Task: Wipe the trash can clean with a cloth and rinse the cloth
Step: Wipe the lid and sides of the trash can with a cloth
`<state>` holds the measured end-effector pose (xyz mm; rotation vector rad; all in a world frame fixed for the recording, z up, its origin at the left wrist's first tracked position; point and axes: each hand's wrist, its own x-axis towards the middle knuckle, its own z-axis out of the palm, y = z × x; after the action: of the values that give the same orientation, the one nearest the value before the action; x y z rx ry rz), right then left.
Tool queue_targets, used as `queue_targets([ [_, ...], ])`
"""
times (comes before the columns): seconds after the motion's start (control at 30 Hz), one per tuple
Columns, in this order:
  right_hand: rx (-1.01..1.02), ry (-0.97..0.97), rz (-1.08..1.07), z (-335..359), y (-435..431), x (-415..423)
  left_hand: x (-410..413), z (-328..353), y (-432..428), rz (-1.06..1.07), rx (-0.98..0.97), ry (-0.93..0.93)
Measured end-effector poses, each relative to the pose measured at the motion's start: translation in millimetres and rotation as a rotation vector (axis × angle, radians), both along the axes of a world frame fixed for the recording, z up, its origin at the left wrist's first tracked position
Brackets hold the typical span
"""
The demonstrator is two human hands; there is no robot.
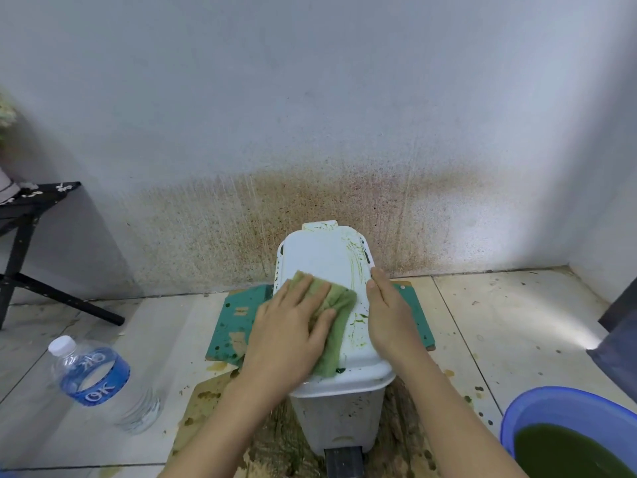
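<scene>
Green smears (358,267) showed on right of lid (324,257), wipe partial: left hand (289,326) flat on cloth (339,301), right hand (386,315) flat bracing lid, rinse pending.

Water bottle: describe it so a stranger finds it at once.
Start at the white trash can by the stained wall. On the floor to its left is a clear water bottle. Its blue label and white cap set it apart from the blue basin opposite.
</scene>
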<state>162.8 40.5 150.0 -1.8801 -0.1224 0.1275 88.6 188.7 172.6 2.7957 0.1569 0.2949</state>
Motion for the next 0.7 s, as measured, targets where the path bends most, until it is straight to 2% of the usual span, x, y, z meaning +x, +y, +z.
queue_targets([
  [0.2, 0.015, 0.014, 0.012, -5.0, 1.1, 1.1, 145.1, 7.4, 28.1, 0.228, -0.018, 0.116],
  [0.33, -0.012, -0.005, -0.003, -3.0, 2.8, 5.3, 190.5, 17.1, 6.3, 0.211, 0.017, 0.146],
  [0.43, -0.021, -0.009, -0.019, -2.9, 2.1, 5.7, 160.7, 11.3, -7.1, 0.016, 0.052, 0.081],
  [0.57, 0.001, 0.014, -0.06, -3.1, 1.6, 1.9, 70.4, 6.4, 2.2, -0.161, 0.022, 0.014],
  [0.63, -0.001, 0.028, -0.055, -1.3, 1.1, 0.6, 33.7, 5.9, 13.9, -0.163, 0.032, -0.005],
  [0.7, -0.006, 0.037, -0.039, -0.2, 0.3, 1.0, 34.3, 6.3, 26.6, -0.1, 0.019, -0.004],
])
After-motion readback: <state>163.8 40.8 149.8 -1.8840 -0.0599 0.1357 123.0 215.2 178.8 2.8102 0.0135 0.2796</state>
